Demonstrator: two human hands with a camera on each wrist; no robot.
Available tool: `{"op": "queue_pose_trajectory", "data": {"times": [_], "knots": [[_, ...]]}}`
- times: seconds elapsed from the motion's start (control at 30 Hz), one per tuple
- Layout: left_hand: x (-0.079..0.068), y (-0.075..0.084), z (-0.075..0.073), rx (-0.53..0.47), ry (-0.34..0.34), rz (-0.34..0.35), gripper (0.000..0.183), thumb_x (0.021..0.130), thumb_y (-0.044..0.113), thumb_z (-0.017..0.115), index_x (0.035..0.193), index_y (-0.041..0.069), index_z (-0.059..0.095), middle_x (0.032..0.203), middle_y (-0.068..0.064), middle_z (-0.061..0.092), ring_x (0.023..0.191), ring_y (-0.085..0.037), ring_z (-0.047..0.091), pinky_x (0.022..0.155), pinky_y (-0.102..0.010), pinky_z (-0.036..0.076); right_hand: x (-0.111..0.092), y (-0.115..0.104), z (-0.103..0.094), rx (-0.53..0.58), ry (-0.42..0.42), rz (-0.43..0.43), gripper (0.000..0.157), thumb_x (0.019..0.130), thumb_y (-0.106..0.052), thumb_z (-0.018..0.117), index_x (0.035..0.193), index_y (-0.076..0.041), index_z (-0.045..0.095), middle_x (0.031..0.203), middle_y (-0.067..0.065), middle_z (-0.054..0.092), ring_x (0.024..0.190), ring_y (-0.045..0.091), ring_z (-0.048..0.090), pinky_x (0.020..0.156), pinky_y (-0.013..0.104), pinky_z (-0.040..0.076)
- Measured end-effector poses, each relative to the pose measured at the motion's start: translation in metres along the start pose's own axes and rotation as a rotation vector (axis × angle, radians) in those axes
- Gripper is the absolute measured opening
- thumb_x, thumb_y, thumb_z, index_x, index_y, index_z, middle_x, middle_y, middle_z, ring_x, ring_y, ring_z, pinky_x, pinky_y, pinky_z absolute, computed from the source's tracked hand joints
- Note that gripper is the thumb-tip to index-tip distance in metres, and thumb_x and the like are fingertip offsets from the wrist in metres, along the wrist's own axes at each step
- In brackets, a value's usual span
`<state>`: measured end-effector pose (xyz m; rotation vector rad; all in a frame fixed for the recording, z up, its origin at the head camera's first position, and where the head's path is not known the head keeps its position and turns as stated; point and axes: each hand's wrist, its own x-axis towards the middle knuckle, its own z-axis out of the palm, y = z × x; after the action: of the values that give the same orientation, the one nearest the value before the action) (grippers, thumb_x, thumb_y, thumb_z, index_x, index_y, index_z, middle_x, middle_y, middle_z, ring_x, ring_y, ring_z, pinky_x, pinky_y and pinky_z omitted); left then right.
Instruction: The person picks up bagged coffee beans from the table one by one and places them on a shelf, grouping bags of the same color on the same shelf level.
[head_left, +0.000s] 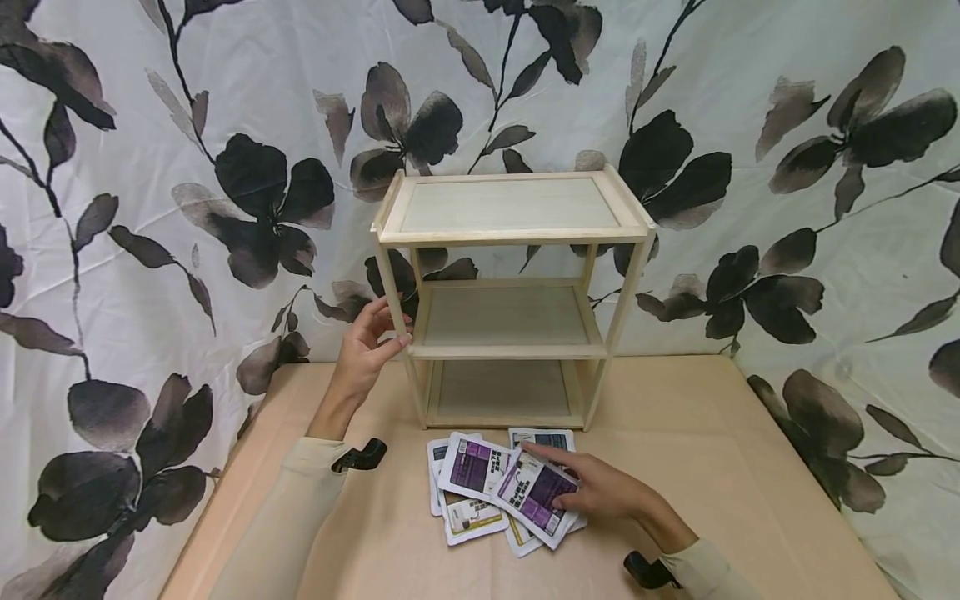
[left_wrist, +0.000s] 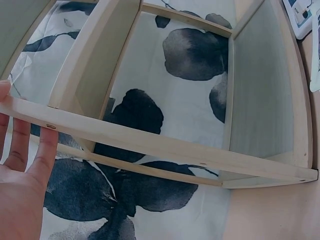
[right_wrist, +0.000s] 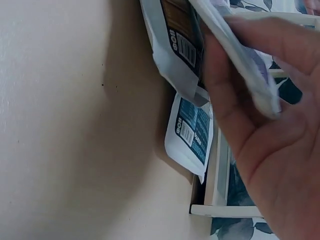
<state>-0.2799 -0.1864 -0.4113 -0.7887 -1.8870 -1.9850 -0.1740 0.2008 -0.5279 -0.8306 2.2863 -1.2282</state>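
Observation:
A small three-tier wooden shelf rack with greyish panels stands upright on the table. My left hand grips its left front post; in the left wrist view the thumb and fingers of that hand lie on opposite sides of the wooden post. My right hand pinches a white packet with a purple label over a loose pile of similar packets. Another purple-labelled packet and a yellow-labelled one lie beside it. The right wrist view shows the held packet's edge between thumb and fingers.
A teal-labelled packet lies flat by the rack's front foot, near a brown-labelled packet. The peach tabletop extends around the rack. A white cloth with dark flowers hangs close behind and at both sides.

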Motion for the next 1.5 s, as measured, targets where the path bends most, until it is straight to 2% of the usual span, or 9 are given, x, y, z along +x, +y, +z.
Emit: {"op": "queue_pose_trajectory", "data": {"times": [0.17, 0.33, 0.5, 0.7, 0.9, 1.07, 1.2, 1.33, 1.5], "knots": [[0.000, 0.000, -0.001, 0.019, -0.005, 0.001, 0.061, 0.088, -0.016, 0.066, 0.142, 0.009, 0.054, 0.112, 0.000, 0.066, 0.102, -0.021, 0.062, 0.086, -0.029, 0.054, 0.004, 0.001, -0.003, 0.101, 0.071, -0.040, 0.088, 0.091, -0.007, 0.074, 0.163, -0.019, 0.024, 0.116, 0.012, 0.068, 0.097, 0.016, 0.068, 0.084, 0.028, 0.056], [-0.001, 0.001, 0.000, 0.022, -0.009, -0.008, 0.061, 0.088, -0.015, 0.067, 0.144, -0.002, 0.047, 0.111, 0.000, 0.067, 0.104, -0.034, 0.060, 0.085, -0.028, 0.055, 0.011, 0.005, -0.001, 0.141, 0.192, -0.067, 0.074, 0.091, -0.016, 0.077, 0.155, -0.009, 0.039, 0.091, 0.006, 0.071, 0.081, 0.012, 0.069, 0.072, 0.029, 0.059], [-0.001, 0.002, 0.000, 0.025, -0.012, -0.007, 0.061, 0.088, -0.014, 0.066, 0.144, 0.004, 0.051, 0.111, 0.001, 0.066, 0.104, -0.033, 0.060, 0.085, -0.028, 0.056, 0.014, 0.007, 0.003, 0.155, 0.234, -0.082, 0.052, 0.094, -0.012, 0.073, 0.139, 0.004, 0.052, 0.099, 0.011, 0.073, 0.085, 0.012, 0.070, 0.071, 0.028, 0.059], [-0.001, 0.001, 0.000, 0.023, -0.018, 0.001, 0.061, 0.088, -0.014, 0.067, 0.143, 0.008, 0.053, 0.110, 0.000, 0.066, 0.102, -0.026, 0.062, 0.085, -0.029, 0.056, 0.011, 0.010, 0.005, 0.131, 0.123, -0.081, 0.038, 0.091, -0.001, 0.070, 0.125, 0.004, 0.055, 0.119, 0.014, 0.062, 0.106, 0.013, 0.061, 0.090, 0.021, 0.049], [0.000, 0.001, 0.000, 0.021, -0.018, 0.008, 0.061, 0.088, -0.015, 0.066, 0.143, 0.007, 0.053, 0.109, 0.000, 0.066, 0.101, -0.021, 0.062, 0.085, -0.028, 0.056, 0.012, 0.015, 0.008, 0.032, 0.222, -0.126, 0.018, 0.090, -0.011, 0.076, 0.104, -0.008, 0.066, 0.102, 0.009, 0.067, 0.095, 0.023, 0.060, 0.084, 0.030, 0.049], [0.000, 0.001, 0.000, 0.023, -0.015, -0.003, 0.061, 0.088, -0.015, 0.066, 0.143, 0.009, 0.054, 0.109, 0.001, 0.066, 0.101, -0.019, 0.063, 0.084, -0.028, 0.056, 0.014, 0.017, 0.012, -0.087, 0.301, -0.123, 0.005, 0.087, -0.015, 0.079, 0.091, -0.013, 0.076, 0.093, -0.004, 0.074, 0.087, 0.013, 0.064, 0.078, 0.028, 0.051], [0.001, 0.001, 0.001, 0.022, -0.017, -0.008, 0.061, 0.088, -0.014, 0.067, 0.143, 0.006, 0.052, 0.110, 0.000, 0.066, 0.101, -0.021, 0.062, 0.084, -0.028, 0.056, 0.014, 0.015, 0.012, -0.090, 0.285, -0.081, 0.008, 0.091, -0.016, 0.076, 0.098, -0.013, 0.078, 0.100, -0.002, 0.076, 0.098, 0.011, 0.066, 0.087, 0.027, 0.052], [0.002, 0.000, 0.001, 0.017, -0.018, -0.009, 0.061, 0.088, -0.015, 0.066, 0.144, 0.000, 0.049, 0.110, -0.001, 0.066, 0.102, -0.021, 0.062, 0.085, -0.028, 0.056, 0.010, 0.014, 0.010, -0.050, 0.186, -0.050, 0.026, 0.091, -0.012, 0.075, 0.117, -0.010, 0.073, 0.115, 0.004, 0.070, 0.109, 0.019, 0.060, 0.095, 0.028, 0.048], [0.002, 0.000, 0.000, 0.014, -0.010, -0.014, 0.061, 0.088, -0.015, 0.067, 0.144, 0.002, 0.050, 0.111, -0.003, 0.066, 0.102, -0.022, 0.062, 0.086, -0.029, 0.055, 0.006, 0.014, 0.010, -0.018, 0.134, -0.104, 0.044, 0.087, -0.011, 0.079, 0.129, -0.009, 0.066, 0.126, 0.009, 0.066, 0.115, 0.024, 0.057, 0.097, 0.029, 0.048]]}}
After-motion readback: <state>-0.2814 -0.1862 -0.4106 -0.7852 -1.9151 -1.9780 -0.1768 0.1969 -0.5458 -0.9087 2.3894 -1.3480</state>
